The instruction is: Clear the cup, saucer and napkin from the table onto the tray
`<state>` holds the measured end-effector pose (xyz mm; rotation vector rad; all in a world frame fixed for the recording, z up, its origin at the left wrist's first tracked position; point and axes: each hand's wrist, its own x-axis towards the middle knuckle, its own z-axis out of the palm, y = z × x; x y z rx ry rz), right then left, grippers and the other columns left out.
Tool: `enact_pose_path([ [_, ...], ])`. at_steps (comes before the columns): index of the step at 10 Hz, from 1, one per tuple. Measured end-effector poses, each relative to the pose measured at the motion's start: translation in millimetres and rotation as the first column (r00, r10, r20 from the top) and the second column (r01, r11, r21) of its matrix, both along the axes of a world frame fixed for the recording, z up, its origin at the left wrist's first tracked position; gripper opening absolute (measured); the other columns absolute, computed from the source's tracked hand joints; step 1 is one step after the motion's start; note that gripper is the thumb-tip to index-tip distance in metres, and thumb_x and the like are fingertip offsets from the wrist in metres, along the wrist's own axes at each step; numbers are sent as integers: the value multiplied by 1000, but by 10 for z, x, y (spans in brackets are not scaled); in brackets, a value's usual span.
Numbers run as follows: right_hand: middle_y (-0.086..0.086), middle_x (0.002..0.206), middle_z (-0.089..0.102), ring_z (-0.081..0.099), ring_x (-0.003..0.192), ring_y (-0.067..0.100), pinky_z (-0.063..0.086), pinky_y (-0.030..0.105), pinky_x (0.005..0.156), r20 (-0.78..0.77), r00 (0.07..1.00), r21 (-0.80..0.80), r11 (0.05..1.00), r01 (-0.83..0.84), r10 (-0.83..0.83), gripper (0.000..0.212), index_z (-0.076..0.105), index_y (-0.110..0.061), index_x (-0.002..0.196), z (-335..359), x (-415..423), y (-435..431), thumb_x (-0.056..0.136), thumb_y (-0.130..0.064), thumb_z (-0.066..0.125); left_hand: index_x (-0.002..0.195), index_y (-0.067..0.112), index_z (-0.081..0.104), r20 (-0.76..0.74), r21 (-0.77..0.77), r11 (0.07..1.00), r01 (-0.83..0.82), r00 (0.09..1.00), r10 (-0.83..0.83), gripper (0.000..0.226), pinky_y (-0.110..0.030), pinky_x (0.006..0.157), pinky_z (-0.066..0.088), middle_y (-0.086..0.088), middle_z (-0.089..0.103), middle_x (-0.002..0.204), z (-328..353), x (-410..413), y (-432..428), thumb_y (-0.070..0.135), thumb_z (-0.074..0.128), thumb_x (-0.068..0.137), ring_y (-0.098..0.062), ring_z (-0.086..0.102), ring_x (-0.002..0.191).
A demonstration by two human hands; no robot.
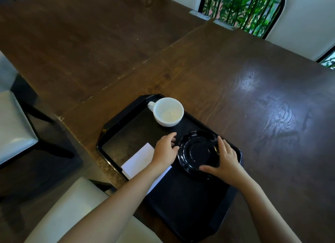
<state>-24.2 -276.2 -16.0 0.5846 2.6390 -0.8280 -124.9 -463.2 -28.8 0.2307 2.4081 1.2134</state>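
Note:
A black tray (130,132) lies on the dark wooden table (235,79) in front of me. An empty white cup (168,112) stands upright at the tray's far corner, handle to the left. A black saucer (198,153) rests on the tray's right side. My right hand (224,160) grips the saucer's right and near rim, thumb along the front edge. My left hand (165,149) touches the saucer's left rim with fingers spread. A white folded napkin (138,160) lies on the tray's left part, partly hidden under my left wrist.
Pale cushioned chairs stand at the left (12,126) and near edge (76,212) of the table. White chair backs (304,23) and green plants (241,5) line the far side. The tray's near corner overhangs toward me.

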Motion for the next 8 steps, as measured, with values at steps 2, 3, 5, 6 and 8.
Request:
enact_pose_path([
  [2,9,158,-12,-4,144,33,14,48,115,-27,999,27,999,30,-29,125,-10,-24,147,-85,-28,-134,62,-47,79,121,13,59,-49,14,1000,-19,999,19,39,-20,81,42,-7,62,114,14,-4,25,-1,55,85,-9,54,89],
  [3,9,158,-12,-4,144,33,14,47,115,-53,998,20,999,34,-33,124,-9,-23,147,-99,-32,-173,63,-46,79,120,12,60,-47,15,1000,-20,999,21,38,-20,82,42,-8,63,115,11,-26,1,-2,55,85,-10,54,90],
  [5,7,158,-12,-3,145,33,14,48,115,-13,1000,-14,999,28,-28,120,-9,-22,148,-46,-31,-127,67,-53,74,118,11,61,-31,-1,1000,3,1000,-3,34,-22,83,43,-9,65,113,23,-55,-5,3,54,86,-17,59,96],
  [6,8,158,-10,-3,144,34,13,50,115,28,1000,-8,1000,13,-13,118,-8,-21,148,28,-35,-118,67,-55,72,116,11,61,-21,-47,998,51,998,-52,31,-22,81,41,-9,65,114,77,-78,-21,6,54,86,-20,59,102],
  [8,13,158,-2,4,144,35,17,51,116,192,980,46,997,-59,49,109,-5,-16,148,316,-98,-95,75,-58,64,121,8,51,73,-318,887,335,941,-329,33,-35,87,45,-15,56,126,414,-86,18,18,53,89,-29,55,110],
])
